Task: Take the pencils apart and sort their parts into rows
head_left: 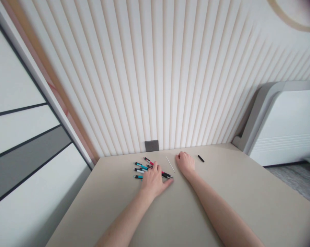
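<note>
My left hand [153,180] lies palm down over a bunch of pens, its thumb stretched out to the right and its fingers apart on the pens. Blue pens [141,166], a white one [139,170] and a red one [148,161] stick out from under it, their black clip ends to the left. By the thumb, dark pen tips [167,175] show. My right hand [185,163] rests on the table with fingers curled in; whatever is inside, if anything, is hidden. Between the hands lies a thin white pen refill [170,164]. Right of my right hand is a short black piece [201,158].
The beige table [170,212] ends at a ribbed white wall [157,79] with a dark socket [151,145] just above its back edge. A white and grey cabinet [23,154] borders the left side. At the right stands a pale headboard [286,120].
</note>
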The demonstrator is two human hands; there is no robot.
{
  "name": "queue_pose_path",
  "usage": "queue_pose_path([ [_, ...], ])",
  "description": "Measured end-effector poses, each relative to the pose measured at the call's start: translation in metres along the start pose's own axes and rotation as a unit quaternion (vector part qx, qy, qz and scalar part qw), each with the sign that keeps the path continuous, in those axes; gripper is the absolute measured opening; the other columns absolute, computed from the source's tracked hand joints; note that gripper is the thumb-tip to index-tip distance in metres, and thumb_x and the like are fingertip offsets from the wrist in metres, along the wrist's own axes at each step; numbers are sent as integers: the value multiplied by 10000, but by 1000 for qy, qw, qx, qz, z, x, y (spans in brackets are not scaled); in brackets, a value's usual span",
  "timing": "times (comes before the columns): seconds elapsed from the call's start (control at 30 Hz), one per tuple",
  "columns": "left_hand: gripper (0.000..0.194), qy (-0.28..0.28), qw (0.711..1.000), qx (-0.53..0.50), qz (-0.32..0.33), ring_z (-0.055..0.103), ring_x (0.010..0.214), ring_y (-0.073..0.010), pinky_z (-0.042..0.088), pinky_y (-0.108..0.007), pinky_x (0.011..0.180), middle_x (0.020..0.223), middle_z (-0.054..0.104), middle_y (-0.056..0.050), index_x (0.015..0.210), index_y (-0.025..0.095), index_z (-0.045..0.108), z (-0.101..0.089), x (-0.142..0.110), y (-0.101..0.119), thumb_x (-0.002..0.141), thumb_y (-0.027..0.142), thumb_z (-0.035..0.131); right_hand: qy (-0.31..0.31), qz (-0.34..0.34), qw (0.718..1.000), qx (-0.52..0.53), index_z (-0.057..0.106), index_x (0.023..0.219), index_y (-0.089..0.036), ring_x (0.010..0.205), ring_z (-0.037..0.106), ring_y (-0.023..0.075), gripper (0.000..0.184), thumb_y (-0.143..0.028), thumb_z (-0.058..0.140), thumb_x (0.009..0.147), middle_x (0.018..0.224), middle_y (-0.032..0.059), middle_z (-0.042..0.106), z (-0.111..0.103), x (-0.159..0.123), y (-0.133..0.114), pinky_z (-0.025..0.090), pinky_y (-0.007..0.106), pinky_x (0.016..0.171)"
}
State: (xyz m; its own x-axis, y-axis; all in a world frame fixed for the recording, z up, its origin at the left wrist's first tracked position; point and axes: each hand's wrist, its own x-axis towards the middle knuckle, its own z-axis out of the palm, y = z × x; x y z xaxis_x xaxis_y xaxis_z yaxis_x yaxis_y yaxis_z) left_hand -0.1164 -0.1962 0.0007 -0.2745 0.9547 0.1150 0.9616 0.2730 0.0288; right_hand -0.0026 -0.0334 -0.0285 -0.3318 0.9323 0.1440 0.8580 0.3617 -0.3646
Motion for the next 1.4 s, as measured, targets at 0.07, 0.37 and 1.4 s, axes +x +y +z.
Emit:
queue_pose_path([
  [0.07, 703, -3, 1000, 0, -1, 640, 939, -330, 469, -408, 795, 1270, 527, -173, 1135, 160, 615, 0, -1, 3, 765, 753, 538, 1, -1, 1000, 3, 666, 939, -162, 888, 670, 229, 270, -292, 430, 964, 1017, 128, 685, 0, 1, -3, 424, 298, 704],
  [0.37, 606, 20, 999, 0, -26, 580, 988, -355, 453, -418, 760, 1094, 583, -152, 1105, 166, 612, 0, -1, 16, 796, 684, 553, -13, -104, 994, 39, 652, 995, -226, 861, 649, 183, 211, -343, 480, 959, 966, 52, 688, -7, -52, -7, 416, 266, 722],
  [1.4, 368, 107, 988, -42, 104, 578, 1111, -283, 472, -420, 953, 1233, 606, -111, 1206, 182, 612, 13, -25, -105, 931, 402, 504, 62, -60, 995, -40, 581, 1317, -210, 1162, 513, 278, 371, -281, 446, 979, 1257, 131, 610, -12, 14, 48, 324, 382, 947],
])
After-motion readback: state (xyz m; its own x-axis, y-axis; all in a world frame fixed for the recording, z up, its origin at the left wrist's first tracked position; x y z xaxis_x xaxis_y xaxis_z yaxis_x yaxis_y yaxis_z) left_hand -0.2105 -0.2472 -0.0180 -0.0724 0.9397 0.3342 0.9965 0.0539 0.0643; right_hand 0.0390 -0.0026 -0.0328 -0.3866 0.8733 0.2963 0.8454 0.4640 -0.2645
